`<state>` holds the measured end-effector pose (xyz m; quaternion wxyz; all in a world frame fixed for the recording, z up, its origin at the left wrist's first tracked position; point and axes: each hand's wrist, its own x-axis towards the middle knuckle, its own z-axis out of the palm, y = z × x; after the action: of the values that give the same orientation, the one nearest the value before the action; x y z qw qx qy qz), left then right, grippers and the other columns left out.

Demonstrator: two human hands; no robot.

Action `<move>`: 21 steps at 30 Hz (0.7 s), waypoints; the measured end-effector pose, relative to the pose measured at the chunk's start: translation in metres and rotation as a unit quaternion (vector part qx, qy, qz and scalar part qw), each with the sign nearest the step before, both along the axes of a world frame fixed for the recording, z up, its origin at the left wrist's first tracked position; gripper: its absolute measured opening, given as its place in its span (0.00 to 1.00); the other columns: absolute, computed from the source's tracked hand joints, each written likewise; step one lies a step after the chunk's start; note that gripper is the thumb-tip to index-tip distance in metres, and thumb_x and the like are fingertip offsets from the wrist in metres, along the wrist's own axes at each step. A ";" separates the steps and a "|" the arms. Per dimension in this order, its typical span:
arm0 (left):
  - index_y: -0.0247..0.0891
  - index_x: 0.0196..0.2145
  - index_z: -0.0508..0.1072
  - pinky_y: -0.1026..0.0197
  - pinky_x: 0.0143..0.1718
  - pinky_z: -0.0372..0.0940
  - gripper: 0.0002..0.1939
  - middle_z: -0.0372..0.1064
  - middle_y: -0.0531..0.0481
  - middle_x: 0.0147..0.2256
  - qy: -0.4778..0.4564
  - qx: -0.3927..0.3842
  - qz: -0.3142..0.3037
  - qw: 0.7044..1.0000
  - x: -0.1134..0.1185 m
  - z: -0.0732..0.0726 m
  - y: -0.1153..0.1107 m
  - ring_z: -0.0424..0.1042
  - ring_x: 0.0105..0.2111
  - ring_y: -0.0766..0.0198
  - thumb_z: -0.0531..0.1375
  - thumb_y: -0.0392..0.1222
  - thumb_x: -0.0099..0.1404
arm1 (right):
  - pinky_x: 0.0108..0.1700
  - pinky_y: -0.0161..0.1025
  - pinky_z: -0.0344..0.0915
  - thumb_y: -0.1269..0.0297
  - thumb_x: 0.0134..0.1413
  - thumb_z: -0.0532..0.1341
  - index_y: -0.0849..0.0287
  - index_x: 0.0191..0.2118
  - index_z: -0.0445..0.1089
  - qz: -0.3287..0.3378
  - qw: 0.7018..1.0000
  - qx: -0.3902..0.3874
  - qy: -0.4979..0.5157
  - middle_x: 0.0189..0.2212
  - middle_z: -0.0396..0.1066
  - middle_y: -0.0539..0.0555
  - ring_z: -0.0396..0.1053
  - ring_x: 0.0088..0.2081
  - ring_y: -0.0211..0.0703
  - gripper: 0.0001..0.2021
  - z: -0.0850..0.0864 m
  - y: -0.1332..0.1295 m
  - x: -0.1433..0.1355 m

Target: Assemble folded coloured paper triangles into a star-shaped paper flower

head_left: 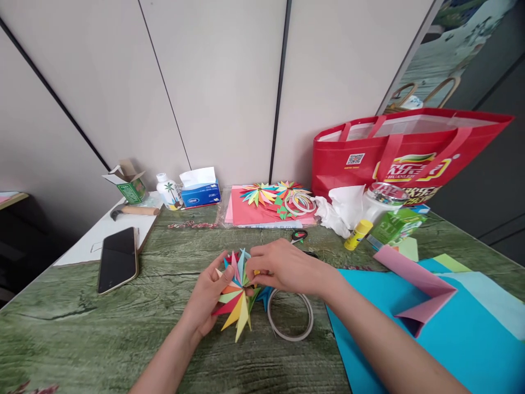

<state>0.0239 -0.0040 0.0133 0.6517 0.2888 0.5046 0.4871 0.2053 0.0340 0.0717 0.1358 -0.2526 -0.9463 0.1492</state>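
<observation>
A many-pointed folded paper star [233, 306] in yellow, red, orange, green, pink and blue is held over the table. My left hand [211, 290] grips its left side, thumb on top of the points. Bent over the star's upper right is my right hand [274, 265], its fingers pinched on the points there; the fingertips are partly hidden. A roll of tape [309, 323] lies on the table just right of the star. Behind my right hand, scissors [299, 236] with black handles show in part.
Blue paper sheets [369, 350] and a folded pink sheet [430, 290] lie at the right. A glue stick [358, 235], crumpled tissues [342, 208] and a red bag [353, 158] stand behind. Finished stars [260, 193] rest at the back. A phone [118, 260] and hammer [135, 210] are left.
</observation>
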 end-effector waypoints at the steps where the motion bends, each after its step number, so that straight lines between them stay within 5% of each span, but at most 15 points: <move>1: 0.35 0.58 0.55 0.68 0.17 0.58 0.48 0.61 0.60 0.15 0.005 0.003 0.013 1.000 0.000 0.001 0.000 0.62 0.14 0.69 0.68 0.48 0.41 | 0.28 0.31 0.45 0.68 0.53 0.57 0.59 0.30 0.68 -0.004 1.000 -0.006 0.009 0.27 0.66 0.48 0.59 0.26 0.32 0.04 0.000 0.000 0.000; 10: 0.29 0.60 0.49 0.72 0.14 0.45 0.52 0.46 0.67 0.12 0.074 0.065 0.092 0.991 0.004 0.007 -0.001 0.46 0.12 0.77 0.66 0.51 0.43 | 0.27 0.30 0.51 0.68 0.50 0.58 0.62 0.28 0.69 -0.132 0.982 -0.095 0.101 0.23 0.69 0.49 0.62 0.24 0.32 0.04 -0.010 -0.001 -0.011; 15: 0.33 0.61 0.48 0.72 0.15 0.44 0.50 0.46 0.66 0.13 0.115 0.086 0.108 0.984 0.003 0.003 -0.001 0.47 0.13 0.76 0.66 0.51 0.45 | 0.27 0.30 0.54 0.70 0.47 0.59 0.62 0.26 0.69 -0.186 0.957 -0.166 0.147 0.21 0.71 0.49 0.64 0.23 0.33 0.03 -0.019 -0.002 -0.022; 21: 0.33 0.60 0.49 0.72 0.15 0.45 0.50 0.46 0.66 0.13 0.121 0.082 0.111 0.983 0.004 0.002 -0.001 0.48 0.14 0.75 0.65 0.52 0.44 | 0.26 0.30 0.52 0.74 0.46 0.58 0.63 0.25 0.70 -0.179 0.968 -0.132 0.116 0.19 0.70 0.50 0.63 0.21 0.32 0.04 -0.023 -0.002 -0.025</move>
<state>0.0275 -0.0051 0.0157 0.5017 0.3403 0.5667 0.5580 0.1803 0.0315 0.0488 0.2345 -0.4145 -0.8355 0.2743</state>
